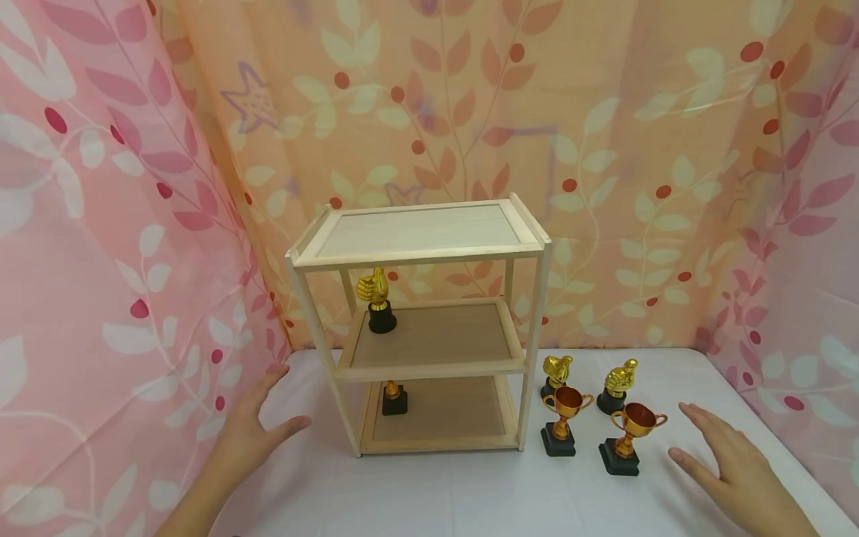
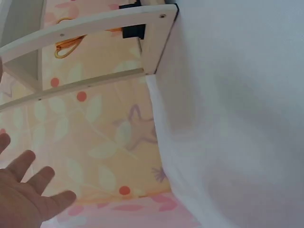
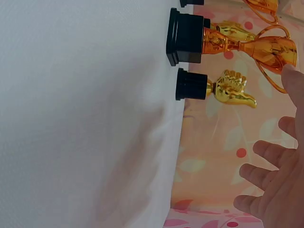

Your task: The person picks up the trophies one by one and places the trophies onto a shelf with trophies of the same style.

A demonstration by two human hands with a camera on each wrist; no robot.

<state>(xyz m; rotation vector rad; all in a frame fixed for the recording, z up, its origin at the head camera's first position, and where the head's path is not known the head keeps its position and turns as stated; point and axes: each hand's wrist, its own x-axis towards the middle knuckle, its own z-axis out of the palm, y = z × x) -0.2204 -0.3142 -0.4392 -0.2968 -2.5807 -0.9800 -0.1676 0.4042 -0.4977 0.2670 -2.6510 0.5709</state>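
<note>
My left hand (image 1: 244, 429), fingers spread and holding nothing, hovers left of a pale wooden three-tier shelf (image 1: 429, 371). My right hand (image 1: 738, 466) is likewise spread, just right of the trophies and apart from them. Nearest to it is a bronze-coloured cup trophy (image 1: 624, 447) on a black base, with a second cup trophy (image 1: 560, 432) to its left. Behind these stand two gold thumbs-up trophies, one on the right (image 1: 616, 388) and one partly hidden (image 1: 555, 373). A thumbs-up trophy (image 1: 381, 302) stands on the middle tier, at the left.
On the bottom tier sits another trophy (image 1: 394, 399), its upper part hidden by the middle tier. A white cloth (image 1: 436, 496) covers the table. Patterned curtains (image 1: 604, 149) hang behind and on both sides.
</note>
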